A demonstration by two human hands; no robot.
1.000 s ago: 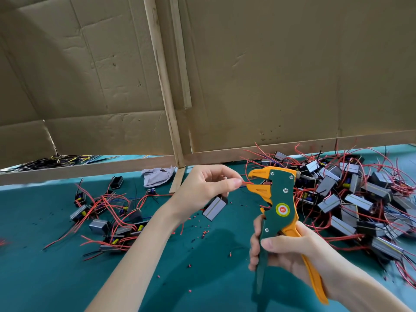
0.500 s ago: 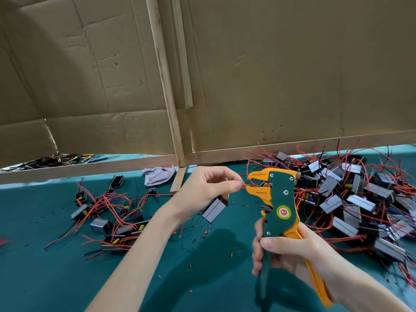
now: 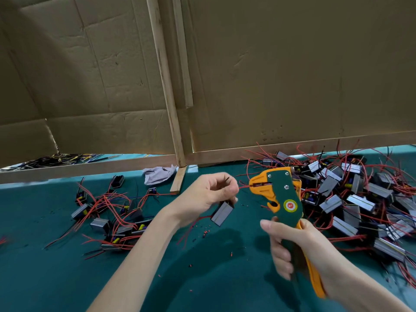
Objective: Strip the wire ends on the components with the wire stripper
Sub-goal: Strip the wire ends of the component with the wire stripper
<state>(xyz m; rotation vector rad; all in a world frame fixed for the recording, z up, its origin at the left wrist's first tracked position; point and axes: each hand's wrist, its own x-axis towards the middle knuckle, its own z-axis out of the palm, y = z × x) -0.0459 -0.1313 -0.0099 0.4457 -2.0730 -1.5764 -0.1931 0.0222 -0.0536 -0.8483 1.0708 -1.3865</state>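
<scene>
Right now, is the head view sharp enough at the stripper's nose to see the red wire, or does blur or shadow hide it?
Head view: the red wire entering the wire stripper reads clearly, no glare; the right hand is motion-blurred; soft hand shadows fall on the green table, clear of the wire.

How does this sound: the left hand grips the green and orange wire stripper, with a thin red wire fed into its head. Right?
Not quite: in the head view the right hand grips the green and orange wire stripper; the left hand pinches the thin red wire fed into its head.
</scene>
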